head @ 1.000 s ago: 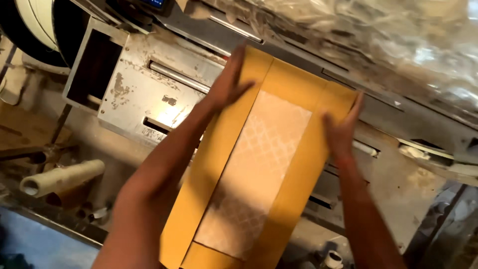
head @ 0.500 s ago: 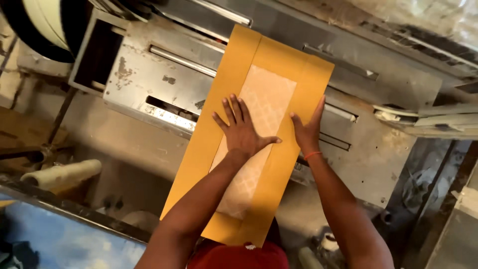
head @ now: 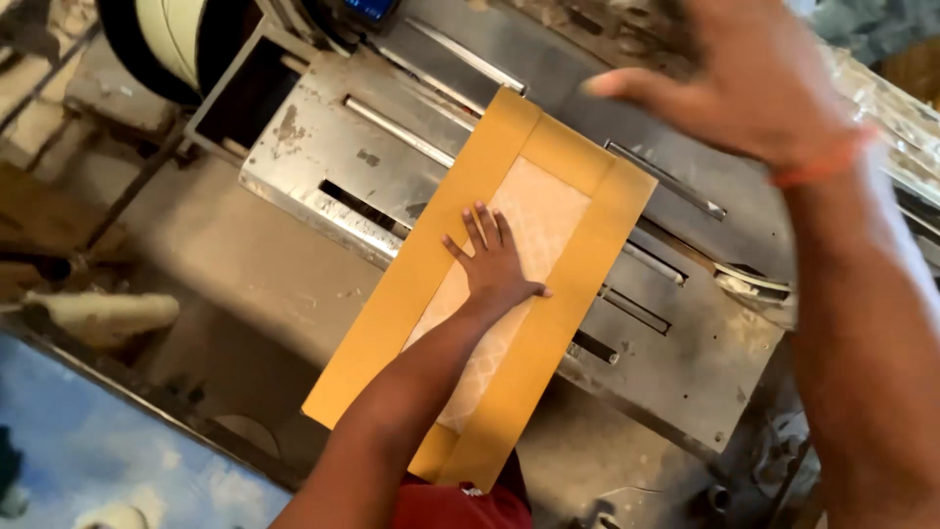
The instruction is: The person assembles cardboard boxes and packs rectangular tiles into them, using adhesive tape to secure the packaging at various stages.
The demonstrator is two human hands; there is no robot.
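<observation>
My right hand [head: 754, 83] has just come up off the yellow pack [head: 480, 284]; it hangs high on the right, fingers spread, holding nothing; my left hand [head: 494, 269] stays flat and open on the pack's pale middle, pinning it to the grey machine surface [head: 323, 137]; one hand now keeps it there.

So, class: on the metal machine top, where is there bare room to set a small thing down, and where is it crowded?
Bare metal lies on the machine top left of the yellow package, between the dark opening and the slot. Another bare patch lies right of the package, near the plate's lower right corner. The middle is crowded: the left hand presses flat on the package. The right hand is raised above.
</observation>
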